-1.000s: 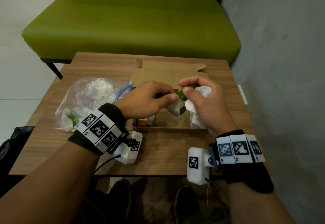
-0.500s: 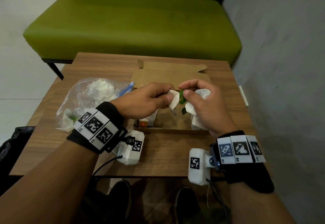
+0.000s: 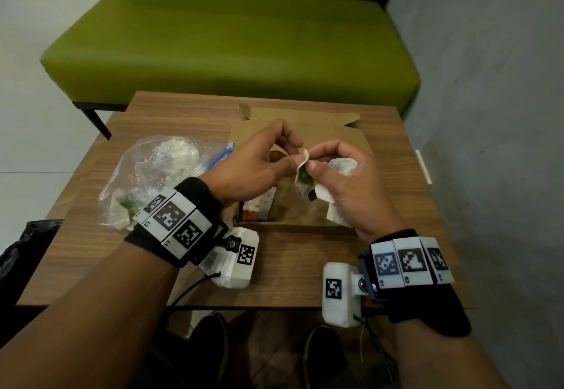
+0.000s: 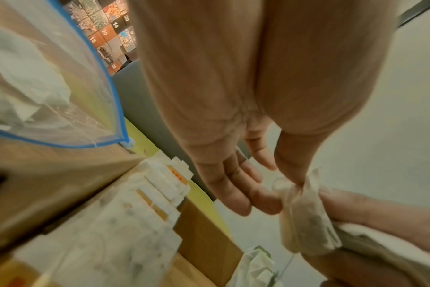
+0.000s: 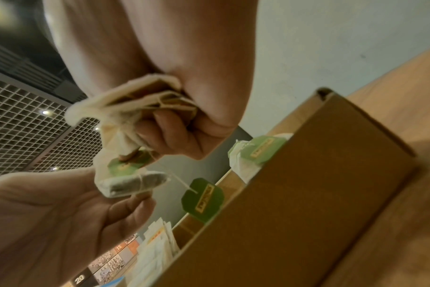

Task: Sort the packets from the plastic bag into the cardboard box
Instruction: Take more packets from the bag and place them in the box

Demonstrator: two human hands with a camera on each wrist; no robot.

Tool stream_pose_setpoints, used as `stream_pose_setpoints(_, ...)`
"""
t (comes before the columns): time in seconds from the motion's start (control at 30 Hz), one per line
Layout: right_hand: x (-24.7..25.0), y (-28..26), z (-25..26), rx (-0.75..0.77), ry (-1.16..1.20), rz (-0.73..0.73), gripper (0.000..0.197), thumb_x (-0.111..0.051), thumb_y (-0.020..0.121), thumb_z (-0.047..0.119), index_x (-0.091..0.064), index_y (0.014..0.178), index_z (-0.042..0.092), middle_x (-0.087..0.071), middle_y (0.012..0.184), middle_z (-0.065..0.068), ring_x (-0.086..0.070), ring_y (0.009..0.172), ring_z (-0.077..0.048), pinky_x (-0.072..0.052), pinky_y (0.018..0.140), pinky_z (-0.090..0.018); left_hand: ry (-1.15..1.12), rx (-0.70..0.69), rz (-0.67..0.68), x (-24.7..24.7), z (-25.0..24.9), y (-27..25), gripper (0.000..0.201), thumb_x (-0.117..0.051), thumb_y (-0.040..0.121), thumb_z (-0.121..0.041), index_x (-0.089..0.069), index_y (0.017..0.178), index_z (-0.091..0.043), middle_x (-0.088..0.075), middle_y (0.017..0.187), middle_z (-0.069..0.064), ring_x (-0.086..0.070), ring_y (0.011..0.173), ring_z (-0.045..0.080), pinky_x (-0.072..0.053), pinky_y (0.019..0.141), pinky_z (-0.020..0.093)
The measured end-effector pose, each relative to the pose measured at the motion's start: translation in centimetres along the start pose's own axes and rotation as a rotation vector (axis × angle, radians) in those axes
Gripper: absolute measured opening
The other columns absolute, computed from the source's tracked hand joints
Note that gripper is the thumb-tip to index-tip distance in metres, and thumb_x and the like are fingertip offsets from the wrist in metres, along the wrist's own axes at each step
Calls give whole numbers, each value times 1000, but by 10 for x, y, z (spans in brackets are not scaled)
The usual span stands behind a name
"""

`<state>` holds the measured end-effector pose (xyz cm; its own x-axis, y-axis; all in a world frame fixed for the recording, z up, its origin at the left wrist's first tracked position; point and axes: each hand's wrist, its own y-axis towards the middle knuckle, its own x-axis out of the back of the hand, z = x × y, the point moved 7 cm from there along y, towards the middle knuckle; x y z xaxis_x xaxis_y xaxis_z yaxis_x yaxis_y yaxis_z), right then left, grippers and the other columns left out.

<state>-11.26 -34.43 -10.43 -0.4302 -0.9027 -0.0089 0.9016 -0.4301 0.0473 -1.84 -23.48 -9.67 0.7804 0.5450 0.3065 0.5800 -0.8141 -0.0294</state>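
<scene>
Over the open cardboard box (image 3: 293,227), both hands work on white tea bag packets with green tags. My left hand (image 3: 298,158) pinches the top corner of one tea bag (image 3: 302,175) between thumb and forefinger, the other fingers lifted; the left wrist view shows that tea bag (image 4: 309,219) hanging below the pinch. My right hand (image 3: 314,166) grips a crumpled bunch of tea bags (image 3: 341,166) and pinches the same bag. In the right wrist view the bunch (image 5: 135,97) sits in the right palm, and a green tag (image 5: 204,198) dangles on its string above the box (image 5: 307,184).
The clear plastic bag (image 3: 158,169) with a blue zip edge lies left of the box on the wooden table (image 3: 290,281), with more packets inside. Upright packets (image 4: 160,184) stand in the box's left end. A green bench (image 3: 229,46) is behind, a grey wall to the right.
Both hands have risen a little over the box. The left hand went from touching the green tag to pinching one tea bag's top corner, drawing it out of the right hand's bunch.
</scene>
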Motion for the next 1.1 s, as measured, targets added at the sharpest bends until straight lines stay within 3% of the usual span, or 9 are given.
stream_pose_setpoints(0.17,5,1,-3,-9,-23,-74,14,-71,91,6,-68,100,16,-72,93,-11,-72,89,-20,-59,75,-31,-127,-16,-28,0,-5,-1,7,-59,96,-10,-55,94,-5,-59,87,9,-63,70,16,-52,64,23)
stream_pose_setpoints(0.33,6,1,-10,-47,-156,-65,9,-68,95,21,-73,102,16,-75,96,-4,-71,92,-18,-58,83,-39,-201,9,-41,-4,-7,-2,27,-51,102,-18,-60,102,8,-68,92,14,-67,84,20,-56,77,24)
stream_pose_setpoints(0.47,15,0,-10,-59,-118,-133,17,-71,93,21,-68,93,3,-73,93,-18,-72,84,-30,-57,73,-40,-104,-13,-14,-9,-12,0,23,-68,88,-26,-66,99,-7,-70,85,1,-68,80,10,-54,74,22)
stream_pose_setpoints(0.53,18,-1,-10,-61,-85,-154,13,-71,94,18,-68,91,5,-74,94,-20,-73,84,-35,-58,69,-39,-46,-16,-32,-11,-12,4,18,-74,85,-16,-65,98,-8,-68,81,1,-66,75,8,-53,68,19)
stream_pose_setpoints(0.6,22,-1,-11,-59,-120,-188,9,-71,93,21,-68,88,15,-74,94,-13,-72,86,-30,-57,70,-40,26,-28,-93,-10,-13,10,12,-73,86,-7,-65,96,-6,-67,78,4,-63,68,6,-48,58,15)
stream_pose_setpoints(0.7,34,-3,-14,-66,-150,-282,8,-69,94,24,-68,86,23,-71,88,4,-67,80,-8,-53,69,-29,145,-17,-153,-9,-10,18,11,-73,86,-10,-67,95,-9,-70,79,5,-63,66,8,-46,53,14)
stream_pose_setpoints(0.77,43,-4,-16,-94,-125,-335,10,-67,95,25,-67,85,24,-70,87,5,-66,81,-8,-53,70,-28,225,2,-162,-10,-7,25,11,-74,86,-12,-67,94,-13,-69,79,0,-62,67,7,-46,54,16)
stream_pose_setpoints(0.97,61,-7,-21,-165,17,-442,14,-63,98,25,-66,86,19,-67,70,11,-66,65,0,-55,61,-22,481,60,-133,-26,-2,40,15,-76,84,-20,-62,89,-24,-62,80,-10,-56,73,4,-41,61,18)
stream_pose_setpoints(1.1,67,-10,-15,-143,100,-467,15,-62,99,22,-67,98,7,-65,66,8,-65,58,1,-56,57,-20,600,127,-72,-36,3,46,14,-73,87,-18,-66,99,-18,-62,89,-5,-59,85,14,-43,70,25)
